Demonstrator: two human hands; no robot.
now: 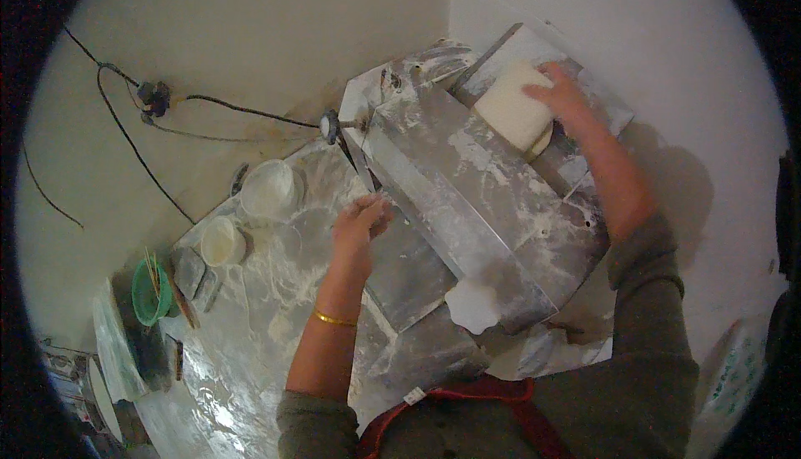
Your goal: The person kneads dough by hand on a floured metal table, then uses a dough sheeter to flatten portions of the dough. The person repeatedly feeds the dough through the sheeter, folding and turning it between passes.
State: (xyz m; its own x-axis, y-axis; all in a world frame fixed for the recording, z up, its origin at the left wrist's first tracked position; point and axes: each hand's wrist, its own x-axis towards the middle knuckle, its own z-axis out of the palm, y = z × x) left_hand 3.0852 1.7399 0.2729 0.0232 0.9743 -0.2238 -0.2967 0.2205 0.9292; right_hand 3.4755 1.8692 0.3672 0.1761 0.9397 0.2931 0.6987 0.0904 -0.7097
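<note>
A floury metal machine (438,202), seemingly a dough sheeter, stands before me on the worktop. On its upper tray (500,52) rests a thick pale slab of dough (516,105), apparently folded. My right hand (563,96) grips the slab's right edge, fingers spread across its top face. Beside the machine's left side is my left hand (364,216), its fingers curled and dusted with flour; whether anything lies between them cannot be made out. A white scalloped knob (472,305) sits at the machine's near end.
Two pale bowls (271,190) (223,242) stand on the floury worktop (263,309) at left. Farther left are a green basket (152,293) with thin sticks and a metal scraper (191,271). Black cables (250,108) run along the wall. Walls meet behind the machine.
</note>
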